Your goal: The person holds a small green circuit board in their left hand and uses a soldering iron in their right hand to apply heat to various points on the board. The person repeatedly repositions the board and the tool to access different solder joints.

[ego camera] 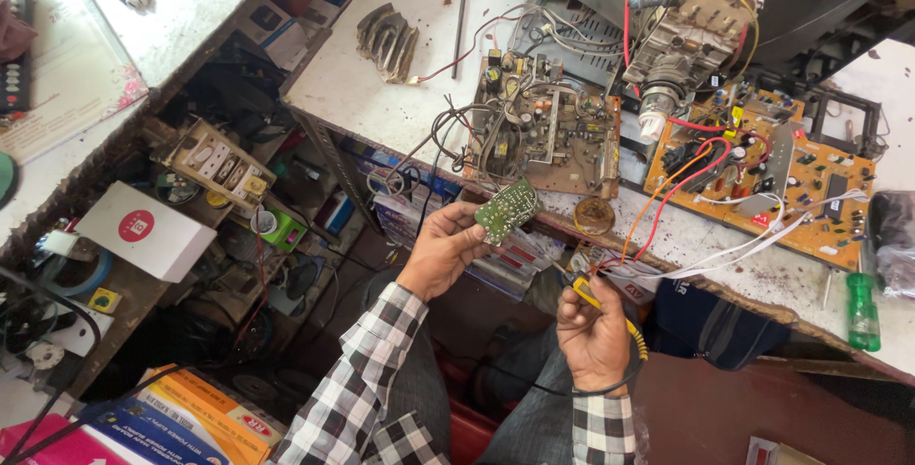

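My left hand [446,248] holds a small green circuit board [506,209] by its lower edge, lifted just in front of the workbench. My right hand [593,330] grips a yellow-handled soldering iron [583,292], its tip pointing up and left toward the green board, with a black cable looping under the wrist. Both arms wear checked sleeves. A brown circuit board [553,131] with tangled wires lies on the bench right behind the green board.
An orange circuit board [810,189] with red, orange and white wires lies at right below a television tube neck [681,41]. A round solder tin [595,214] sits at the bench edge [724,279]. A green bottle [863,311] stands far right. Cluttered shelves and a white box [143,232] are at left.
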